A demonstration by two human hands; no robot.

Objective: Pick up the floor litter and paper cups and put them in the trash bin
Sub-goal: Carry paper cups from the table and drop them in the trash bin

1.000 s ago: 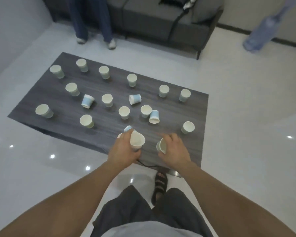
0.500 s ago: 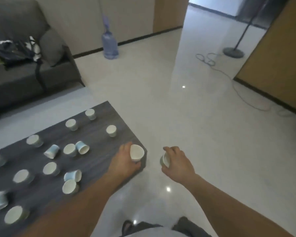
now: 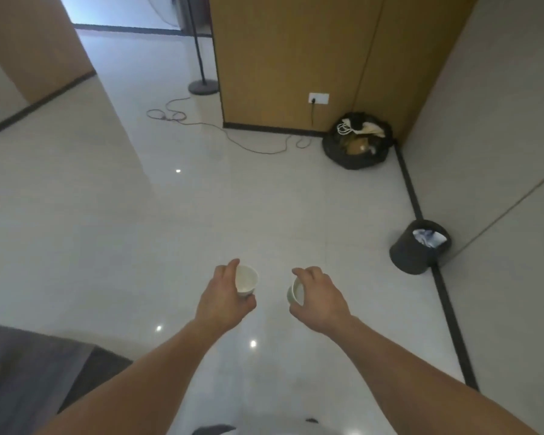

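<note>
My left hand [image 3: 223, 296] grips a white paper cup [image 3: 246, 279], its mouth facing up and to the right. A second paper cup [image 3: 295, 293] is held in my right hand [image 3: 319, 296], tipped so its opening faces left. Both hands hover over bare glossy floor at the frame's lower middle. A small black trash bin [image 3: 413, 257] with crumpled paper inside stands by the right wall, to the right of and beyond my right hand.
A full black rubbish bag [image 3: 357, 158] sits in the corner by a wooden panel. A cable [image 3: 233, 138] trails across the floor from a wall socket [image 3: 318, 98] towards a stand base [image 3: 203, 87]. The dark table's corner [image 3: 76, 365] shows at lower left.
My view has swung right, away from the table of cups, towards the corner with the trash bin. Both hands kept their cups and now hang over open floor.
</note>
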